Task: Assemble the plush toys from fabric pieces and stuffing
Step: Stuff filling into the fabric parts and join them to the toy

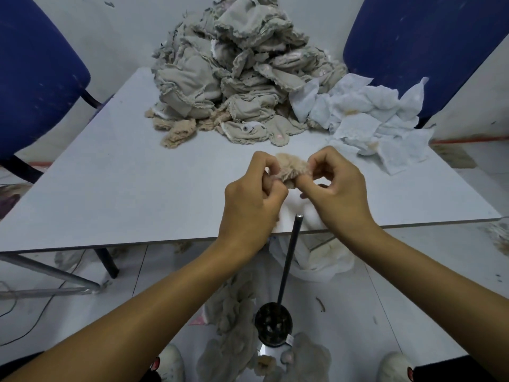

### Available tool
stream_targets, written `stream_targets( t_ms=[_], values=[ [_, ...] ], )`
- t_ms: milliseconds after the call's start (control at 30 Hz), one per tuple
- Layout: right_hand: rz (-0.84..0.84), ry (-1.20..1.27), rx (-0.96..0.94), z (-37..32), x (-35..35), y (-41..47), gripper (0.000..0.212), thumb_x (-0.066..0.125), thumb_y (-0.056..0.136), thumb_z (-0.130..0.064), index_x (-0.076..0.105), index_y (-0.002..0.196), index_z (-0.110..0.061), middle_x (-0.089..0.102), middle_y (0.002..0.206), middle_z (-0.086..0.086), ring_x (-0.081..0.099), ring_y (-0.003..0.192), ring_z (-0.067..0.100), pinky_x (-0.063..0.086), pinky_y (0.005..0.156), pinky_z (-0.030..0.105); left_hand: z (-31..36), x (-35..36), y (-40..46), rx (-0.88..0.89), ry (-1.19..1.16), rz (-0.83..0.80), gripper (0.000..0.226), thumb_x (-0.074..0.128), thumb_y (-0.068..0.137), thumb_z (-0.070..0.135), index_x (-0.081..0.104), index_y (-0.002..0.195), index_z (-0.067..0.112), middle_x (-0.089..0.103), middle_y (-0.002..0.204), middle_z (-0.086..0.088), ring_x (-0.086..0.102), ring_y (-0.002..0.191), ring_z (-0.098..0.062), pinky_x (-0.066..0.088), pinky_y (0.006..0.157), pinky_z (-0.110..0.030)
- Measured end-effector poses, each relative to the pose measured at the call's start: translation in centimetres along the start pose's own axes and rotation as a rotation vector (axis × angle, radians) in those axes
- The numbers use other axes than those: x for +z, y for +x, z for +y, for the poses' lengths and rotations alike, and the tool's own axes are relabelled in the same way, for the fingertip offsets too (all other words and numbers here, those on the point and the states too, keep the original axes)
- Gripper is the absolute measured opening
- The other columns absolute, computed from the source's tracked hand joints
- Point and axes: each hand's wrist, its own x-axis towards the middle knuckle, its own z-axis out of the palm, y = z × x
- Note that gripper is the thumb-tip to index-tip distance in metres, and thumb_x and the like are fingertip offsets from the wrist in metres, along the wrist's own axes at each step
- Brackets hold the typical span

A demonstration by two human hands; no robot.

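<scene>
Left hand [254,188]: pinches fuzzy tan piece [292,169] | Right hand [334,183]: pinches other side | Place: above near tabletop [124,188] edge | Tip: pull gently, keep opening wide, hold both sides tight

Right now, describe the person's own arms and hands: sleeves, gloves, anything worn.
Both forearms are bare up to the bottom edge of the picture, so no sleeves show. The left hand and the right hand wear no gloves. No rings, watch or wristband can be seen on either side. The fingernails that show look short and plain. No marks or bandages are visible.
</scene>
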Motion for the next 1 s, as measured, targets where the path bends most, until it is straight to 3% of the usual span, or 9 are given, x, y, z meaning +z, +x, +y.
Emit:
stream_targets(
  t_ms=[100, 267, 367, 500, 600, 700, 767, 900, 1000],
  values=[
    [-0.017, -0.037, -0.007, 0.3, 0.6, 0.0, 0.019, 0.068, 0.081, -0.012, 0.052, 0.080, -0.023, 0.058, 0.072, -0.005, 0.059, 0.069, 0.020, 0.056, 0.062, 0.048, -0.2, 0.5, 0.1, -0.066, 0.020, -0.012, 0.018, 0.052, 0.089, 0.016, 0.043, 0.091, 0.031, 0.054, 0.064, -0.001, 0.061, 0.054, -0.024, 0.050, 0.052, -0.048],
    [-0.071, 0.003, -0.016, 1.2, 0.3, 0.6, 0.020, 0.067, 0.090, -0.017, 0.052, 0.086, -0.030, 0.060, 0.077, -0.001, 0.065, 0.074, 0.018, 0.059, 0.059, 0.033, -0.6, 1.0, 1.3, -0.326, -0.309, -0.153, 0.017, 0.051, 0.102, 0.032, 0.052, 0.089, 0.021, 0.068, 0.093, -0.002, 0.069, 0.089, -0.022, 0.060, 0.068, -0.047],
    [-0.114, -0.045, -0.012, 1.9, 0.2, 0.7, 0.018, 0.068, 0.090, -0.014, 0.054, 0.087, -0.026, 0.060, 0.080, -0.003, 0.064, 0.078, 0.019, 0.059, 0.065, 0.040, -1.0, 0.9, 2.1, -0.465, -0.467, -0.106, 0.011, 0.060, 0.099, 0.014, 0.051, 0.093, 0.016, 0.069, 0.096, -0.011, 0.072, 0.088, -0.026, 0.060, 0.065, -0.037],
    [-0.323, 0.091, 0.040, 2.0, 0.0, 1.4, 0.026, 0.063, 0.080, -0.008, 0.057, 0.093, -0.030, 0.062, 0.087, -0.012, 0.065, 0.081, 0.012, 0.055, 0.065, 0.026, -1.8, 0.4, 2.8, -0.495, -0.500, -0.029, 0.029, 0.060, 0.092, -0.007, 0.057, 0.100, 0.021, 0.075, 0.080, 0.000, 0.073, 0.075, -0.015, 0.056, 0.061, -0.024],
    [-0.363, 0.208, 0.205, 2.6, -0.1, 2.0, 0.035, 0.052, 0.076, 0.003, 0.061, 0.096, -0.025, 0.063, 0.083, -0.005, 0.067, 0.075, 0.021, 0.057, 0.066, 0.040, -1.9, -0.1, 3.2, -0.537, -0.427, -0.052, 0.038, 0.059, 0.088, -0.014, 0.066, 0.094, 0.023, 0.070, 0.083, -0.002, 0.069, 0.076, -0.017, 0.055, 0.061, -0.024],
    [-0.273, 0.079, 0.205, 3.2, 0.7, 2.6, 0.032, 0.050, 0.081, 0.007, 0.063, 0.092, -0.020, 0.065, 0.078, -0.009, 0.064, 0.064, 0.012, 0.055, 0.062, 0.031, -2.0, -1.3, 3.7, -0.535, -0.468, -0.337, 0.047, 0.044, 0.074, -0.018, 0.076, 0.079, 0.016, 0.070, 0.082, -0.011, 0.064, 0.076, -0.021, 0.052, 0.060, -0.023],
    [-0.232, -0.079, 0.144, 3.4, 1.6, 3.0, 0.028, 0.053, 0.083, 0.001, 0.064, 0.092, -0.023, 0.066, 0.085, -0.007, 0.063, 0.074, 0.009, 0.049, 0.067, 0.022, -1.8, -2.3, 4.1, -0.520, -0.467, -0.569, 0.045, 0.039, 0.062, -0.003, 0.078, 0.077, 0.012, 0.074, 0.087, -0.013, 0.067, 0.080, -0.019, 0.050, 0.062, -0.019],
    [-0.264, -0.612, -0.062, 5.0, 3.4, 5.7, 0.034, 0.051, 0.089, -0.010, 0.061, 0.120, -0.018, 0.059, 0.130, 0.003, 0.047, 0.118, 0.023, 0.040, 0.089, 0.032, -2.5, -2.5, 4.9, -0.607, -0.339, -0.454, 0.039, 0.040, 0.068, 0.003, 0.078, 0.074, 0.012, 0.076, 0.084, -0.011, 0.072, 0.081, -0.020, 0.058, 0.066, -0.024],
    [-0.408, -0.857, -0.028, 5.9, 4.7, 8.2, 0.051, 0.042, 0.097, -0.028, 0.034, 0.146, -0.016, 0.042, 0.152, 0.009, 0.035, 0.134, 0.031, 0.034, 0.104, 0.046, -3.1, -1.8, 5.3, -0.664, -0.305, -0.385, 0.038, 0.041, 0.082, -0.011, 0.075, 0.078, 0.005, 0.073, 0.073, -0.011, 0.071, 0.071, -0.017, 0.059, 0.060, -0.024]
  ],
)
